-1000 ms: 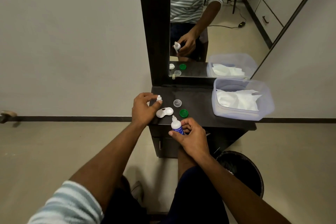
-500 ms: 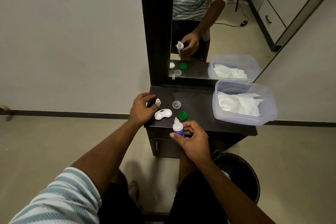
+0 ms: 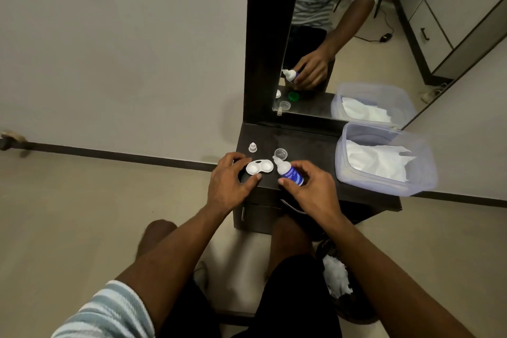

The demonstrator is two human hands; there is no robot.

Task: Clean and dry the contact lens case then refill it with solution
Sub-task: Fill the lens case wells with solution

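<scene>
Dark narrow table against a pale wall, tall mirror rising behind it. Compared with half a second back: bottle cap now let go and standing alone at the table's rear left, no longer pinched in the left grip. Left hand now lowered beside the white contact lens case, fingers loosely spread, fingertips and thumb on the tabletop at the case's left edge, holding nothing. Solution bottle brought forward over the table and tipped, nozzle pointing left toward the case's right well, tip just above and beside its rim. Right hand wrapped round the bottle body, thumb and fingers pinching it.

Case open on the table near the front edge, both wells upward, between the two hands. Clear round lid just behind the bottle's nozzle. Green lid hidden behind the right hand, seen only as a reflection in the mirror. Translucent plastic tub of white tissues at the table's right end, well apart from the case. Dark bin with crumpled white tissue on the floor below, partly covered by the right forearm.
</scene>
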